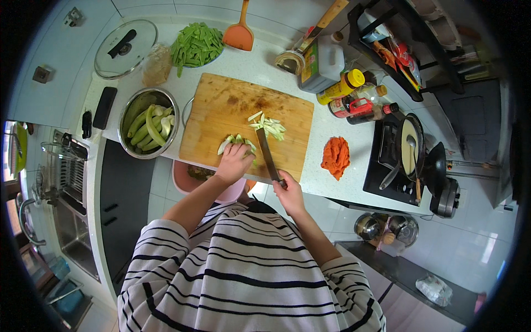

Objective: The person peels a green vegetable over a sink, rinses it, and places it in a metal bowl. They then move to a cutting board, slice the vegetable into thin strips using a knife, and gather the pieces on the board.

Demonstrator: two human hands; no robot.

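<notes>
A wooden cutting board (215, 112) lies on the counter before me. My right hand (289, 195) grips the handle of a kitchen knife (267, 154), whose blade points away from me over the board. Just left of the blade, my left hand (235, 161) presses down on pale green vegetable pieces (224, 145); its fingertips are partly hidden. Beyond the blade's tip lies a pile of cut vegetable strips (271, 126). Left of the board, a steel bowl (124, 124) holds several long green vegetables (154, 126).
Sliced green beans (197, 43) fill a plate behind the board, beside an orange spatula (239, 37) and a glass lid (120, 54). Bottles (340, 87) stand at the back right. An orange cloth (335, 157) lies near the stove (381, 170). A pink basin (182, 176) sits below the counter edge.
</notes>
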